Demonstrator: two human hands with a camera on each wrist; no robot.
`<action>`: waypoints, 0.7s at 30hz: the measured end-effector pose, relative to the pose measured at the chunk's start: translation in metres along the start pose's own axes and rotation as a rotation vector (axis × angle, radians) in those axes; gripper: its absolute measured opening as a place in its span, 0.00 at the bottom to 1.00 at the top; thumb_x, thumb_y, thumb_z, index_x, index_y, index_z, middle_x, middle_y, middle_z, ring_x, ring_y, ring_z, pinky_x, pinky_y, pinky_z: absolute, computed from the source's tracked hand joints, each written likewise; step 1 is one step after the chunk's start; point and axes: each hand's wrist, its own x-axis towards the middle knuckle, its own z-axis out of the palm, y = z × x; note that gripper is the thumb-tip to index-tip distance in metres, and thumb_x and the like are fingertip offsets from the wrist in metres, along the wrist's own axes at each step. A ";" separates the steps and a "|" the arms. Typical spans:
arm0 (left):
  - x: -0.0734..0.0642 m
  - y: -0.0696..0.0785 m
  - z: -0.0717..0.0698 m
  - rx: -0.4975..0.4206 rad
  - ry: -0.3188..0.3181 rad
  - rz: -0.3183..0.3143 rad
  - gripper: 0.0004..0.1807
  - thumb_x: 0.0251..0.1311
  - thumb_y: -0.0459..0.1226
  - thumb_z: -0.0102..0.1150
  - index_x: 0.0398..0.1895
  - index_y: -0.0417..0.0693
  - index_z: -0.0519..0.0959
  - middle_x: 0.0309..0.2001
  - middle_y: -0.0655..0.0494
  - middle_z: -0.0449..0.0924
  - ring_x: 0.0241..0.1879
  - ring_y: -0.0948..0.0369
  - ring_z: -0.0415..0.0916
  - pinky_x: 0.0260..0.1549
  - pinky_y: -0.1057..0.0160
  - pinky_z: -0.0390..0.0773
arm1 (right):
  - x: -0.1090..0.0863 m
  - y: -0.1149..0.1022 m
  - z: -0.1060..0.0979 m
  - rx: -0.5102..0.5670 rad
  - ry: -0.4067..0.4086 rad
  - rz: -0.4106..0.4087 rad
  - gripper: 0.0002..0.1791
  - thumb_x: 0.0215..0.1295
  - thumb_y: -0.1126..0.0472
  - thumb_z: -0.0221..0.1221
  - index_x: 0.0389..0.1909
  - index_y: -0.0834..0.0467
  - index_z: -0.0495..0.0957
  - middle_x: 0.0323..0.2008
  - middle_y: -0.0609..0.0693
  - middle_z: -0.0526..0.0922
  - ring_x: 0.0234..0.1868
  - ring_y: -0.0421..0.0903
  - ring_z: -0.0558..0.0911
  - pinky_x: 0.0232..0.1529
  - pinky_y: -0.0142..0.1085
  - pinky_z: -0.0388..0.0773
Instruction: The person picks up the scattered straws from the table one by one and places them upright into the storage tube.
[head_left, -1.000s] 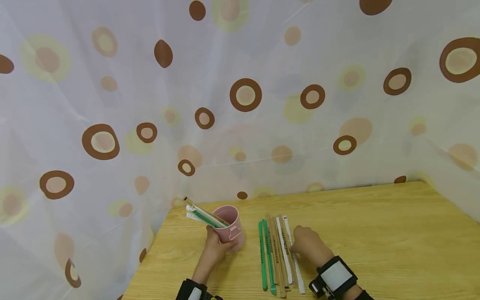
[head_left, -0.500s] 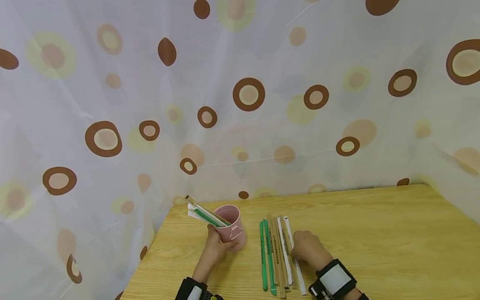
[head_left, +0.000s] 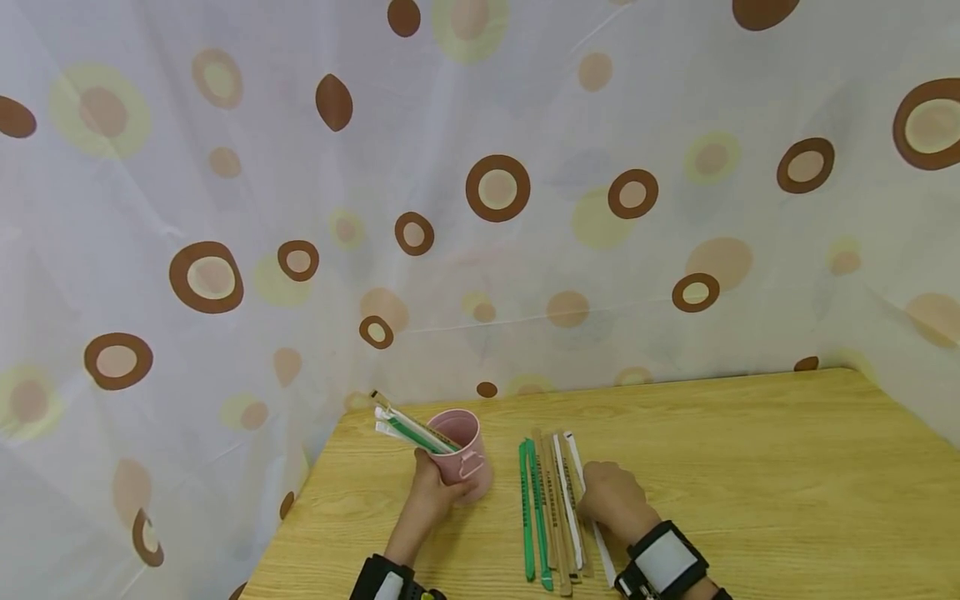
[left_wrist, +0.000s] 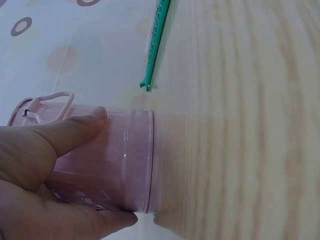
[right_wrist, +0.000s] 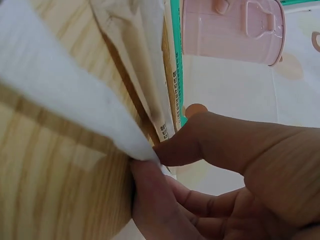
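Note:
A pink cup (head_left: 454, 479) stands on the left half of the wooden table. My left hand (head_left: 431, 492) grips its side, thumb and fingers spread around the wall, as the left wrist view shows too. Several paper-wrapped straws (head_left: 405, 429) in green, white and brown lean out over its rim. To the right lies a row of wrapped straws (head_left: 546, 517), green, brown and white. My right hand (head_left: 617, 500) pinches the rightmost white wrapped straw (head_left: 603, 554) between thumb and index finger. In the right wrist view this white straw (right_wrist: 80, 95) slants away from the fingertips, tilted off the table.
The wooden table (head_left: 765, 467) extends to the right of the right hand. A dotted curtain (head_left: 525, 275) hangs along its back and sides. Black bands with pale modules (head_left: 666, 558) sit on both wrists.
My right hand has drawn slightly down, and the white straw's near end has swung a little to the right. The left hand and cup stay put.

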 end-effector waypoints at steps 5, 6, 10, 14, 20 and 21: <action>0.000 0.001 0.000 -0.003 0.001 -0.001 0.53 0.39 0.32 0.72 0.64 0.34 0.44 0.61 0.34 0.57 0.63 0.46 0.57 0.62 0.49 0.57 | 0.000 0.002 -0.002 0.021 0.015 0.007 0.09 0.42 0.65 0.61 0.20 0.59 0.69 0.17 0.53 0.70 0.15 0.46 0.71 0.13 0.33 0.65; 0.000 0.001 0.000 0.000 0.001 0.000 0.54 0.39 0.32 0.72 0.64 0.34 0.44 0.60 0.34 0.57 0.63 0.46 0.57 0.62 0.49 0.57 | 0.000 0.003 -0.002 0.026 0.024 0.002 0.09 0.42 0.65 0.61 0.20 0.59 0.69 0.17 0.53 0.70 0.15 0.47 0.71 0.13 0.33 0.65; -0.001 0.001 0.000 -0.003 -0.002 0.001 0.54 0.39 0.32 0.72 0.64 0.34 0.43 0.61 0.35 0.56 0.63 0.46 0.57 0.62 0.48 0.57 | 0.000 0.005 -0.004 0.042 0.050 -0.012 0.11 0.42 0.64 0.63 0.19 0.59 0.68 0.17 0.53 0.69 0.15 0.47 0.70 0.13 0.34 0.64; -0.002 0.004 0.000 -0.031 -0.008 -0.005 0.54 0.40 0.31 0.71 0.65 0.35 0.42 0.61 0.36 0.56 0.63 0.46 0.57 0.62 0.48 0.57 | 0.003 0.006 -0.004 0.039 0.072 -0.017 0.13 0.42 0.62 0.65 0.20 0.60 0.67 0.17 0.53 0.68 0.16 0.47 0.69 0.14 0.35 0.65; -0.002 0.005 0.000 -0.024 -0.007 0.000 0.54 0.40 0.31 0.71 0.65 0.34 0.42 0.61 0.36 0.57 0.62 0.47 0.58 0.61 0.48 0.58 | 0.005 0.004 -0.007 0.003 0.113 -0.046 0.18 0.43 0.58 0.67 0.23 0.61 0.67 0.19 0.52 0.69 0.18 0.47 0.70 0.16 0.36 0.67; -0.002 0.005 0.000 -0.028 -0.007 -0.007 0.54 0.40 0.31 0.71 0.65 0.35 0.43 0.61 0.36 0.57 0.63 0.47 0.57 0.61 0.49 0.58 | 0.005 0.003 -0.008 0.008 0.120 -0.056 0.19 0.43 0.57 0.67 0.23 0.62 0.67 0.19 0.52 0.69 0.18 0.47 0.70 0.16 0.36 0.67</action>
